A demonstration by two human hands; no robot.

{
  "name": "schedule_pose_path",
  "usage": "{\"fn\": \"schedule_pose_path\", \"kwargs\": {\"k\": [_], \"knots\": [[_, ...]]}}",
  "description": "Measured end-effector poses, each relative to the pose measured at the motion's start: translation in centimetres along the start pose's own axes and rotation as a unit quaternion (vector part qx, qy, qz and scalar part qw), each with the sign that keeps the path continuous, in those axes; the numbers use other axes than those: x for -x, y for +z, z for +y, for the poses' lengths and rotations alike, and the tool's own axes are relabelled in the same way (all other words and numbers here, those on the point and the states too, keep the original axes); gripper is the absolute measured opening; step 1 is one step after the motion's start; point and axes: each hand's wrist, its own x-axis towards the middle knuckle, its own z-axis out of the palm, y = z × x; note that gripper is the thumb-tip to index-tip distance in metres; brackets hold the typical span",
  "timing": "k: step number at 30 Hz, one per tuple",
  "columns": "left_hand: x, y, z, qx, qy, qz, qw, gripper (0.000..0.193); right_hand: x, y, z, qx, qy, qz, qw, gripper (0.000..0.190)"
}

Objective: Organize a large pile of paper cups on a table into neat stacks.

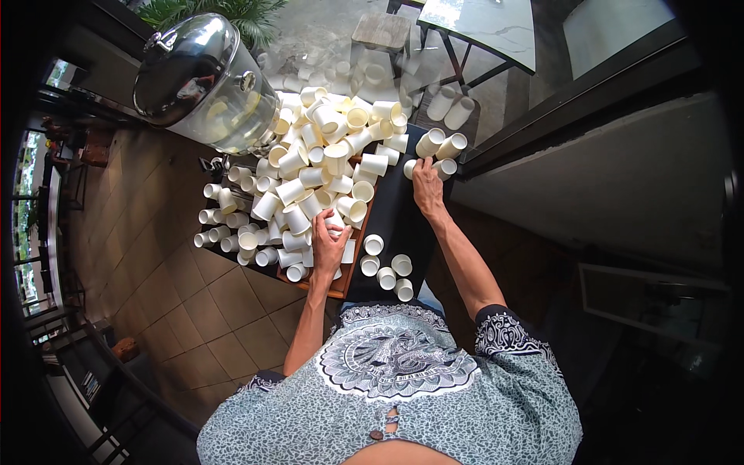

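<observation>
My left hand (329, 245) rests at the near side of a large heap of white paper cups (314, 174), its thumb and fingers curled around one white cup (335, 221). At the table's far right corner my right hand (428, 187) reaches among several paper cups. One cup (409, 169) shows just left of its fingers, and another cup (445, 168) stands close on the right. Beyond the fingertips are two taller cups or short stacks (430, 142). My right thumb and its contact with the cups are hidden.
A wooden tray (353, 273) lies under the heap on a black table (401, 203). Several upturned cups (386, 278) stand near my body. More cups (218, 234) line the left edge. A lidded drink dispenser (203, 87) stands back left. Beyond is a glass pane (494, 99).
</observation>
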Motion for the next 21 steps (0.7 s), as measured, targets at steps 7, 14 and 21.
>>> {"fn": "schedule_pose_path", "kwargs": {"k": [7,14,21], "knots": [[-0.2,0.3,0.6,-0.019,0.024,-0.036,0.999,0.050,-2.4,0.9,1.1,0.076,0.011,-0.032,0.997,0.027],[-0.1,-0.4,-0.2,-0.047,0.014,-0.021,0.999,0.050,0.3,-2.5,-1.6,0.031,-0.003,-0.003,1.000,0.048],[-1.8,0.0,-1.5,-0.081,0.047,0.003,0.996,0.035,6.5,-4.1,-9.3,-0.208,-0.152,-0.115,0.959,0.057]]}}
